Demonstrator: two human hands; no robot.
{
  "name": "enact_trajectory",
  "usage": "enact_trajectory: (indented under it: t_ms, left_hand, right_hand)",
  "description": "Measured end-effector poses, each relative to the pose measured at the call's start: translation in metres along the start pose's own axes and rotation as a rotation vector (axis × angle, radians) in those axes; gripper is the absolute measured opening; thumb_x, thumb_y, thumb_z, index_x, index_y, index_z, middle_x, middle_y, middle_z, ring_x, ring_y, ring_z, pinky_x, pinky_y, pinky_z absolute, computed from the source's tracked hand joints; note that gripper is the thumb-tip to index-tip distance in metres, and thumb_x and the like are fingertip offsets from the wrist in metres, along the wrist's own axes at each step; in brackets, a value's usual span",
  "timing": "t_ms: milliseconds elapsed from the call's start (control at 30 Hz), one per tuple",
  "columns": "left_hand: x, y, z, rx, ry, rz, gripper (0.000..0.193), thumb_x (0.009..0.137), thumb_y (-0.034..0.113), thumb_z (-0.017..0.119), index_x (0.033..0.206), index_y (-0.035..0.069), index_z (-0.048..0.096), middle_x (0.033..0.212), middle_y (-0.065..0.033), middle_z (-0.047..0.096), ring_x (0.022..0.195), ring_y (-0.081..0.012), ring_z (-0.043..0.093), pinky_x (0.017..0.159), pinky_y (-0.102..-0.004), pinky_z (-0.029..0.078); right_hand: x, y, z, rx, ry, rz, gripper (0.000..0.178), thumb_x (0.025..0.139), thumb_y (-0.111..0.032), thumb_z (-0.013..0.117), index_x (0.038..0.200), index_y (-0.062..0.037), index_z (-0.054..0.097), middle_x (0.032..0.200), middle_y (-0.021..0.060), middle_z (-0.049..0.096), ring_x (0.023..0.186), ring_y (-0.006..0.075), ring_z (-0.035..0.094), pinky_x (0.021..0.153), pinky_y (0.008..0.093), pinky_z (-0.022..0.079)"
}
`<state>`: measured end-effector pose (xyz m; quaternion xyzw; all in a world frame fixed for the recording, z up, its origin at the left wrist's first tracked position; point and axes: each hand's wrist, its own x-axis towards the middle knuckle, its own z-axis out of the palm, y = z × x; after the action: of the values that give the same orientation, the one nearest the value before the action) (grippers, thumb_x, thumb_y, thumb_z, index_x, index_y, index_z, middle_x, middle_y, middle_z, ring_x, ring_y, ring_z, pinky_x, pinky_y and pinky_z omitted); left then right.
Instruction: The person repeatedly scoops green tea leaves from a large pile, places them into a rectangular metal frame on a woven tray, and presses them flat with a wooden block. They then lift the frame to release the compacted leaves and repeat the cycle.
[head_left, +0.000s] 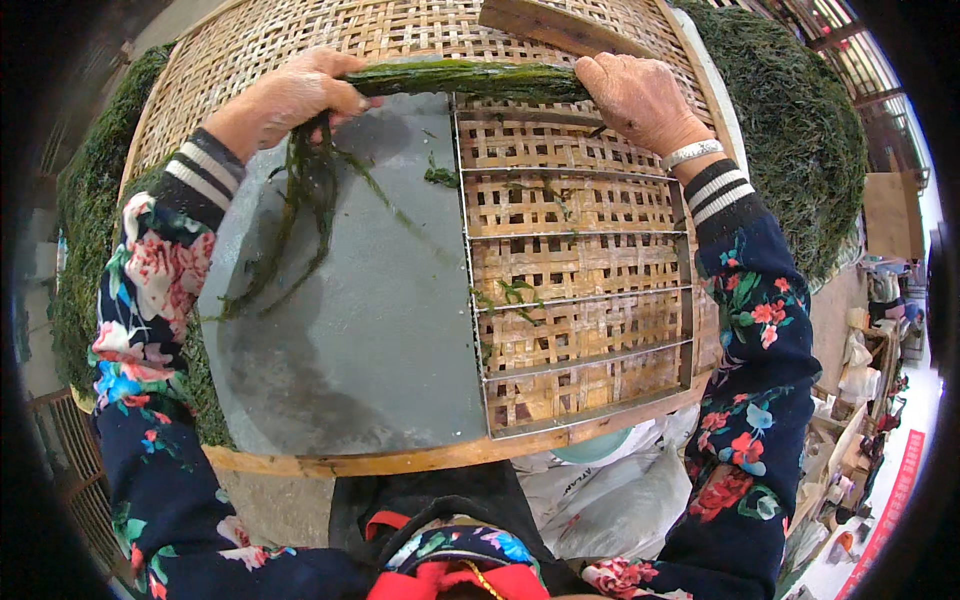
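A long bundle of green seaweed (470, 80) stretches level between my two hands, above the far end of a metal frame (580, 234). My left hand (300, 98) grips its left end, and loose strands (312, 200) hang from there over a grey board (350, 300). With fingers closed, my right hand (640, 98) holds the other end over the frame's far right corner. Thin crossbars split the frame into several long slots, through which a woven bamboo mat (580, 330) shows. Small seaweed scraps (518, 293) lie in the slots and on the board.
A wooden slat (560, 28) lies on the mat at the far side. Big heaps of dark green seaweed stand at the right (780, 130) and left (100, 230). Below the table's wooden edge (400, 462) are white plastic bags (620, 500) and a pale green basin (592, 446).
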<state>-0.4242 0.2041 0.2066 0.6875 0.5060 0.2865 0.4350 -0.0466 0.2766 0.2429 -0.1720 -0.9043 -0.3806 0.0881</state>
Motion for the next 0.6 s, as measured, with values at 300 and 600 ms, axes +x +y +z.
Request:
enact_trajectory:
  t_ms: [300,600]
  left_hand:
    - [-0.023,-0.013,-0.019,0.648,0.364,0.262,0.039,0.085,0.025,0.073,0.115,0.001,0.068,0.109,-0.0120,0.067,0.097,-0.0228,0.064,0.084,-0.0374,0.053]
    - [0.033,-0.011,0.086,1.098,0.180,0.665,0.073,0.101,0.060,0.039,0.154,0.010,0.036,0.163,-0.0096,0.028,0.153,-0.0304,0.019,0.121,-0.0593,0.014]
  right_hand:
    - [-0.017,0.017,0.021,-0.020,-0.105,0.053,0.025,0.080,-0.004,0.064,0.103,-0.0084,0.055,0.087,0.0088,0.062,0.086,0.0276,0.067,0.069,0.0382,0.056]
    - [-0.042,0.031,0.015,-0.092,-0.074,0.060,0.041,0.081,-0.004,0.063,0.121,-0.0088,0.058,0.104,0.0096,0.062,0.100,0.0285,0.063,0.083,0.0385,0.055]
